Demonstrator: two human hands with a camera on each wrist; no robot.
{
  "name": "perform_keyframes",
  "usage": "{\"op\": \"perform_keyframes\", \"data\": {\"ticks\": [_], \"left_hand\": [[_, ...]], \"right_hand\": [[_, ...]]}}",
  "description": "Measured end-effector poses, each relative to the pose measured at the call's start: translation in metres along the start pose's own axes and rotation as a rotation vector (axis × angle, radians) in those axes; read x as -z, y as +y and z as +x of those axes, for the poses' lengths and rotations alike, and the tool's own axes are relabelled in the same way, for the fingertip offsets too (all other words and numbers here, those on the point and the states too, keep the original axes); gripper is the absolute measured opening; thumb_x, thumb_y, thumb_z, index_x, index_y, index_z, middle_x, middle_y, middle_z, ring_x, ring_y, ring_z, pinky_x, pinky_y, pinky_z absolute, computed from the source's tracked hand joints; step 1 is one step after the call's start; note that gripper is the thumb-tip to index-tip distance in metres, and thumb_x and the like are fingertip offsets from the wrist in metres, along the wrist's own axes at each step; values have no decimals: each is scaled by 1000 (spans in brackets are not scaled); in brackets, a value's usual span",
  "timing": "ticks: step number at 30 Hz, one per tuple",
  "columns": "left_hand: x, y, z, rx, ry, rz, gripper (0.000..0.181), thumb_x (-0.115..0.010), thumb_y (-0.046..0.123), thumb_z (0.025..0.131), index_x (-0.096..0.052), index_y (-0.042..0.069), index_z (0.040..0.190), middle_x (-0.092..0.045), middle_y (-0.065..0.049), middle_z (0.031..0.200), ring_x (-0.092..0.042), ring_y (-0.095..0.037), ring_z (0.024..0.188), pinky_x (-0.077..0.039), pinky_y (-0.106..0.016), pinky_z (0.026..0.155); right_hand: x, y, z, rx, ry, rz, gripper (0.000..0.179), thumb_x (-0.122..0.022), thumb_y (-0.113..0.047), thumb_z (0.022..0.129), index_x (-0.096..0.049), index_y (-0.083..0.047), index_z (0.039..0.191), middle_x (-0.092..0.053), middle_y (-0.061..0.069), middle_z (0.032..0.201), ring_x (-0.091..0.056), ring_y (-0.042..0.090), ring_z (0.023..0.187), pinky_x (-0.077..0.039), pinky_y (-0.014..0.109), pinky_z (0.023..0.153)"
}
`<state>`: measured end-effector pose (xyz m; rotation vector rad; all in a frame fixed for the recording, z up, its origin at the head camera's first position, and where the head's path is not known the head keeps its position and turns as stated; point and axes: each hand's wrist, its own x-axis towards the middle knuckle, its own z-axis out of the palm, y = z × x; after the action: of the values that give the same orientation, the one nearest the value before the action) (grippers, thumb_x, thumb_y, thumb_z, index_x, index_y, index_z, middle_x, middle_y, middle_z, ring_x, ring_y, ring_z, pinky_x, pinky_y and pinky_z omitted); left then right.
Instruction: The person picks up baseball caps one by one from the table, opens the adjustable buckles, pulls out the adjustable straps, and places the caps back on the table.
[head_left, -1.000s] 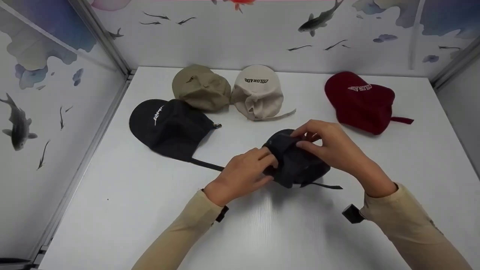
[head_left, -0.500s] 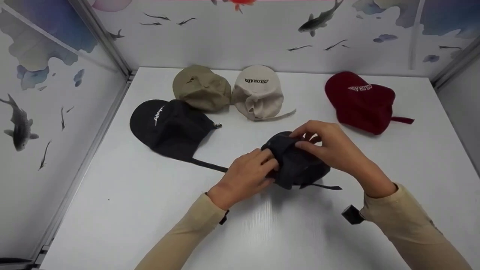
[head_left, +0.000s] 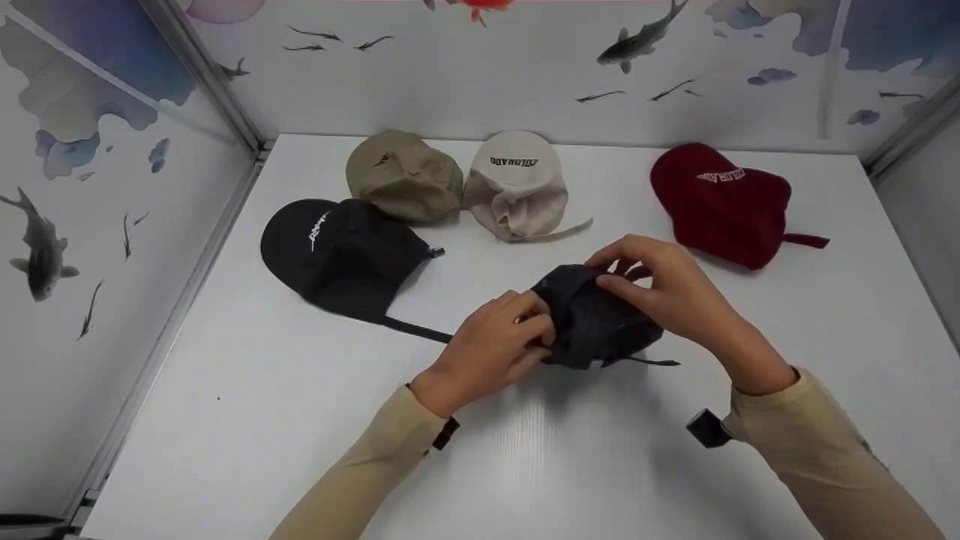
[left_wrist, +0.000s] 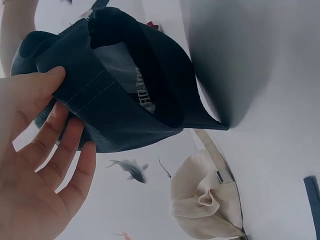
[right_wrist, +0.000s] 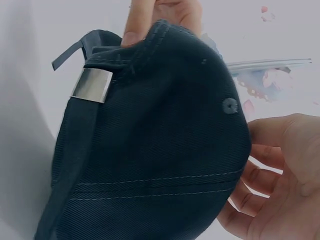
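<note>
A dark navy baseball cap (head_left: 604, 326) is held between both hands at the middle of the table. My left hand (head_left: 499, 341) pinches its left edge, thumb on the cloth in the left wrist view and fingers partly hidden. From above right, my right hand (head_left: 664, 281) grips the crown between thumb and fingers. White lettering (left_wrist: 144, 87) shows through the cap's opening in the left wrist view. A metal buckle (right_wrist: 92, 85) sits on the strap in the right wrist view, where the strap's loose end sticks out.
A black cap (head_left: 345, 259) lies at the left, its strap reaching toward my left hand. Behind stand an olive cap (head_left: 405, 176) and a beige cap (head_left: 517, 184), side by side. A red cap (head_left: 720, 206) lies at the back right. Printed panels (head_left: 495, 82) border the white table (head_left: 300, 420).
The navy cap has tipped slightly, with its lower edge and strap end a little higher. Both hands keep their hold, the right shifting marginally. The other caps stay put.
</note>
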<state>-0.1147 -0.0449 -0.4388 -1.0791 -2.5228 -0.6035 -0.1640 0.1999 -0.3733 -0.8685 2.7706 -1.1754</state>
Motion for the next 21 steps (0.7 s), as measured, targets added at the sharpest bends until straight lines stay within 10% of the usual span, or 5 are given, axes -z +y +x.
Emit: {"op": "perform_keyframes", "data": {"ticks": [21], "left_hand": [[9,0,3,49,31,-184,14,-73,20,92,-60,15,96,-55,-2,123,-57,-13,113,-53,-24,92]], "right_hand": [[3,-5,-6,87,165,37,23,-71,3,89,-73,-10,108,-71,1,105,-63,4,93,-52,10,80]]}}
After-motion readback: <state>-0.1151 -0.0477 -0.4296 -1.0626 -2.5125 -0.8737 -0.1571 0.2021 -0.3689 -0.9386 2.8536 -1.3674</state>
